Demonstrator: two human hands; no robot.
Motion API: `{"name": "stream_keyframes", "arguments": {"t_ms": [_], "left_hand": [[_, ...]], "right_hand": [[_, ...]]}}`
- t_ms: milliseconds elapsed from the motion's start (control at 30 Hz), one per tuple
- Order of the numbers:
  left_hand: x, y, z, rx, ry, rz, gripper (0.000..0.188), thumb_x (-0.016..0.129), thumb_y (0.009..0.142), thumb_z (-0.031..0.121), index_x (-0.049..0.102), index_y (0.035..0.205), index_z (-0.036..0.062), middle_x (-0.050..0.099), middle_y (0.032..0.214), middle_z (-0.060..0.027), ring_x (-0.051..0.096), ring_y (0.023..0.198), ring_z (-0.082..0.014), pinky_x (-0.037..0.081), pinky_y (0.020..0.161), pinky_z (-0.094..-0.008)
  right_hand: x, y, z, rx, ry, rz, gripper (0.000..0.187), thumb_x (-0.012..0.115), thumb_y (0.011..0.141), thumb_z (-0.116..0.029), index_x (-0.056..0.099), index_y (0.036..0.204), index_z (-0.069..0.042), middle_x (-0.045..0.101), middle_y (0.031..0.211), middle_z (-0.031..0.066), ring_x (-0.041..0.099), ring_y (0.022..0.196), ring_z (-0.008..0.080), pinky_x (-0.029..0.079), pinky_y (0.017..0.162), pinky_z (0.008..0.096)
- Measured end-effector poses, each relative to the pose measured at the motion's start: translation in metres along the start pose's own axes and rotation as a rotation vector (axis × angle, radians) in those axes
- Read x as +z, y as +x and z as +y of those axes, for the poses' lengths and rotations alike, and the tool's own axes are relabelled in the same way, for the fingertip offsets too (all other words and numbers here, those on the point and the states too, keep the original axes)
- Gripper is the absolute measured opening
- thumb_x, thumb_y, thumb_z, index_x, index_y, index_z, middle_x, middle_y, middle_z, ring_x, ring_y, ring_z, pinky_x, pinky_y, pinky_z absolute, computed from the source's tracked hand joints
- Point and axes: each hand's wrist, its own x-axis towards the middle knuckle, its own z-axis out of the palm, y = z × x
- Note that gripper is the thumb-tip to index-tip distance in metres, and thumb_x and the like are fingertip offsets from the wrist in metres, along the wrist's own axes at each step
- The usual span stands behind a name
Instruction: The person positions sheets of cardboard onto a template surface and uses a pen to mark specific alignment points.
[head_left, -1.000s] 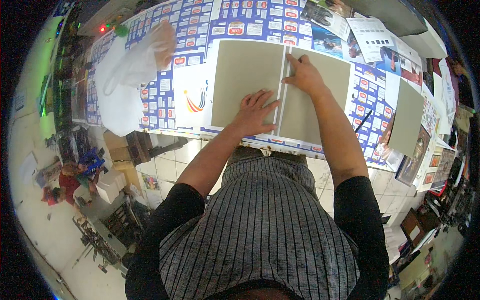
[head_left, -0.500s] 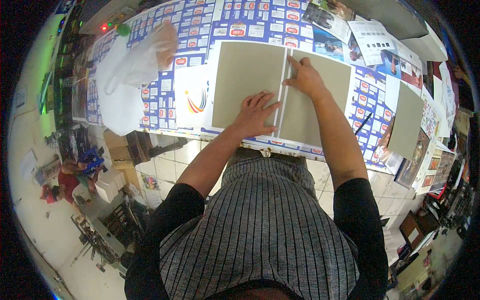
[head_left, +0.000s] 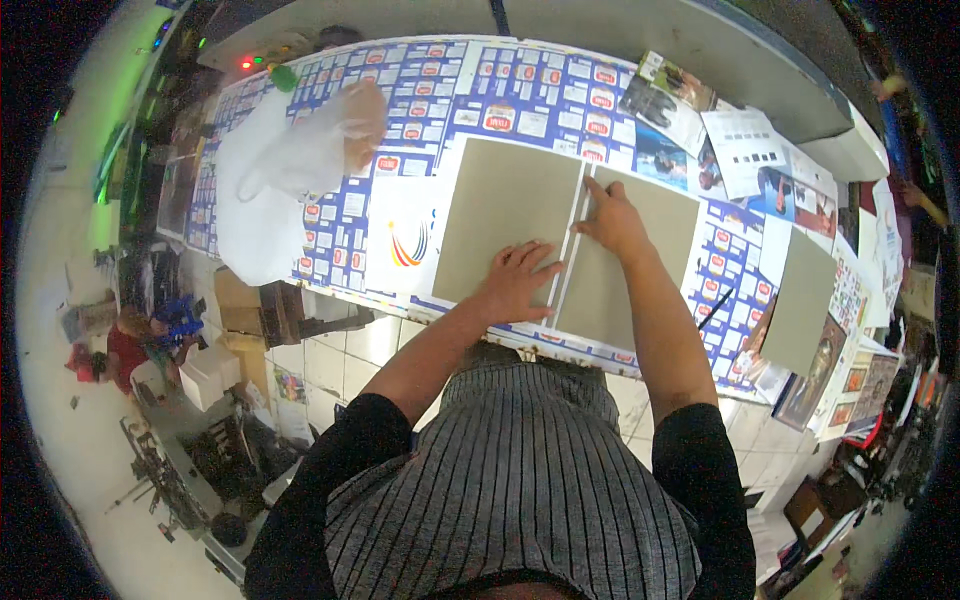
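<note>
In the head view, two grey boards, the left board [head_left: 505, 210] and the right board [head_left: 650, 225], lie side by side on a white sheet on the surface [head_left: 580, 360], with a narrow strip [head_left: 566, 268] running between them. The person's left hand [head_left: 520, 285] rests on the left board, fingers spread, gripping nothing. The right hand [head_left: 618, 222] rests on the right board, grasping nothing, index finger and thumb apart beside the strip. A white plastic bag [head_left: 265, 190] lies well to the left; a slim black tool [head_left: 714, 310] lies to the right.
</note>
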Motion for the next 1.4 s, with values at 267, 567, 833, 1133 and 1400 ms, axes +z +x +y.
{"name": "stream_keyframes", "arguments": {"t_ms": [267, 567, 833, 1133, 1400], "left_hand": [[-0.001, 0.000, -0.001, 0.015, -0.028, -0.019, 0.083, 0.073, 0.075, 0.052, 0.043, 0.146, 0.0203, 0.029, 0.157, -0.0135, 0.022, 0.147, -0.0331, 0.018, 0.114, -0.0574], [-0.001, -0.002, -0.004, 0.034, -0.085, 0.002, 0.085, 0.072, 0.076, 0.052, 0.041, 0.147, 0.0172, 0.029, 0.156, -0.0144, 0.023, 0.146, -0.0345, 0.019, 0.114, -0.0580], [-0.012, 0.032, -0.036, -0.155, -0.012, 0.283, 0.072, 0.060, 0.087, 0.054, 0.044, 0.146, 0.0155, 0.036, 0.153, -0.0118, 0.028, 0.144, -0.0308, 0.020, 0.113, -0.0569], [-0.014, 0.048, -0.044, -0.198, 0.182, 0.349, 0.061, 0.064, 0.084, 0.051, 0.057, 0.132, 0.0151, 0.044, 0.141, -0.0128, 0.034, 0.136, -0.0323, 0.020, 0.111, -0.0606], [-0.018, 0.052, -0.046, -0.279, 0.195, 0.308, 0.058, 0.064, 0.084, 0.051, 0.059, 0.130, 0.0158, 0.045, 0.138, -0.0136, 0.035, 0.134, -0.0334, 0.013, 0.114, -0.0655]], "right_hand": [[-0.001, 0.008, -0.002, -0.033, -0.160, -0.129, 0.095, 0.085, 0.070, -0.032, 0.035, 0.151, -0.029, 0.049, 0.122, 0.0276, 0.062, 0.105, 0.0451, 0.055, 0.090, 0.0472], [-0.002, 0.013, -0.008, -0.025, -0.164, -0.135, 0.093, 0.087, 0.067, -0.032, 0.043, 0.148, -0.028, 0.050, 0.120, 0.0280, 0.063, 0.101, 0.0454, 0.054, 0.089, 0.0466], [-0.008, 0.014, -0.006, 0.070, -0.139, -0.212, 0.095, 0.086, 0.069, -0.031, 0.037, 0.151, -0.032, 0.042, 0.137, 0.0293, 0.060, 0.113, 0.0438, 0.052, 0.095, 0.0462], [-0.007, 0.012, -0.002, 0.037, -0.114, -0.188, 0.092, 0.086, 0.069, -0.029, 0.041, 0.149, -0.030, 0.049, 0.122, 0.0258, 0.062, 0.107, 0.0417, 0.054, 0.093, 0.0454], [-0.001, 0.014, -0.002, -0.003, -0.114, -0.151, 0.092, 0.087, 0.068, -0.030, 0.042, 0.148, -0.028, 0.049, 0.119, 0.0252, 0.062, 0.101, 0.0435, 0.054, 0.089, 0.0462]]}}
